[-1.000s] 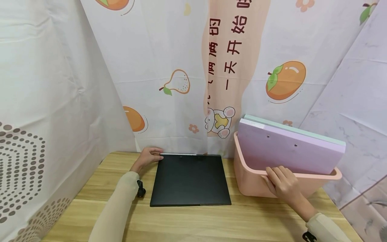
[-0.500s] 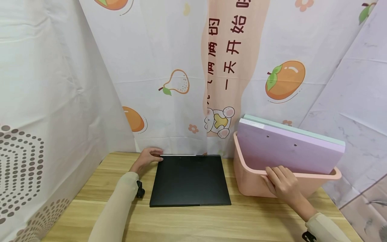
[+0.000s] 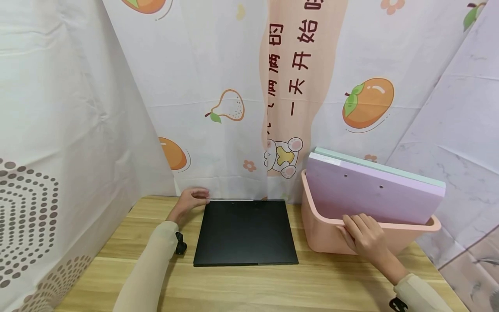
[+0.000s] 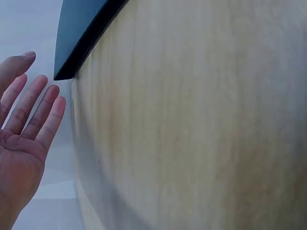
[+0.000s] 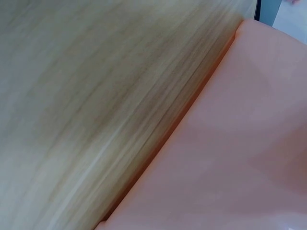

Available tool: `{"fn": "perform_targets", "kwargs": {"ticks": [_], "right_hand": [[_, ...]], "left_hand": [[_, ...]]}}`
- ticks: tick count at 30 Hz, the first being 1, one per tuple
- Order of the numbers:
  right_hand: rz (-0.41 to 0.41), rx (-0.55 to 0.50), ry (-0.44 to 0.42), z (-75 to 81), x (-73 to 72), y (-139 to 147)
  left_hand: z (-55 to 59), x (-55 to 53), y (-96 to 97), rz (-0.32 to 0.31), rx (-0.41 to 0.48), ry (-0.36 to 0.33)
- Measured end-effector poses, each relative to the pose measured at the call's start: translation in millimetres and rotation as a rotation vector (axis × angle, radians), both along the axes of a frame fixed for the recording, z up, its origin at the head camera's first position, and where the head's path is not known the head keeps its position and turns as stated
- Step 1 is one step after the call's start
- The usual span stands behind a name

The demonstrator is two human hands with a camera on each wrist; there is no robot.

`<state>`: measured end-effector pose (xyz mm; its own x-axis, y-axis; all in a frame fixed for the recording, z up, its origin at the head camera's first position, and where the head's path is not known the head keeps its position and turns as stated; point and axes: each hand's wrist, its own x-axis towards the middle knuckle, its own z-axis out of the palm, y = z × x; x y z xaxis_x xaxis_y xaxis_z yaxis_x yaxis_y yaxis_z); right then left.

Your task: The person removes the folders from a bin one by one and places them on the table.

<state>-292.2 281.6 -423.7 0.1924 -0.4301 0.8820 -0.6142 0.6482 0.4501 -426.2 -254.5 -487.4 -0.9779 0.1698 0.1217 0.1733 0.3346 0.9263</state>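
A black file folder (image 3: 245, 234) lies flat on the table, two small rivets near its far edge. My left hand (image 3: 190, 200) is at its far left corner. In the left wrist view the left hand (image 4: 23, 148) has its fingers stretched out beside the folder's corner (image 4: 79, 40), with a small gap between them. To the right stands a pink plastic bin (image 3: 321, 236). My right hand (image 3: 364, 236) grips its near rim, fingers hooked over the top and thumb outside. Inside the bin a purple file folder (image 3: 366, 195) leans in front of a mint green one (image 3: 374, 166).
The wooden table (image 3: 234, 288) reaches back to a printed curtain (image 3: 218, 151) right behind the black folder and the bin. Another white sheet (image 3: 89, 130) hangs at the left. The right wrist view is mostly the bin's side wall (image 5: 240, 134) and table.
The left hand has shifted slightly up and away from the black folder's corner, where its fingers were closer before. The right hand, bin and folders have not moved.
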Motion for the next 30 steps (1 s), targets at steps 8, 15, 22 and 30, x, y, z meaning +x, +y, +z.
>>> {"fn": "perform_targets", "kwargs": {"ticks": [8,15,22,30], "right_hand": [[0.007,-0.010,0.010,-0.6,-0.1,-0.3],[0.013,-0.012,0.018,1.0,-0.4,-1.2],[0.002,-0.012,0.021,0.6,1.3,0.7],[0.011,-0.015,0.030,1.1,0.7,-0.7]], "left_hand": [[8.4,1.8,1.1,0.000,0.017,0.024],[28.6,1.8,14.6,-0.066,0.049,0.031],[69.0,5.7,49.0,-0.191,0.028,0.137],[125.1,19.0,105.5,-0.295,-0.036,0.253]]}}
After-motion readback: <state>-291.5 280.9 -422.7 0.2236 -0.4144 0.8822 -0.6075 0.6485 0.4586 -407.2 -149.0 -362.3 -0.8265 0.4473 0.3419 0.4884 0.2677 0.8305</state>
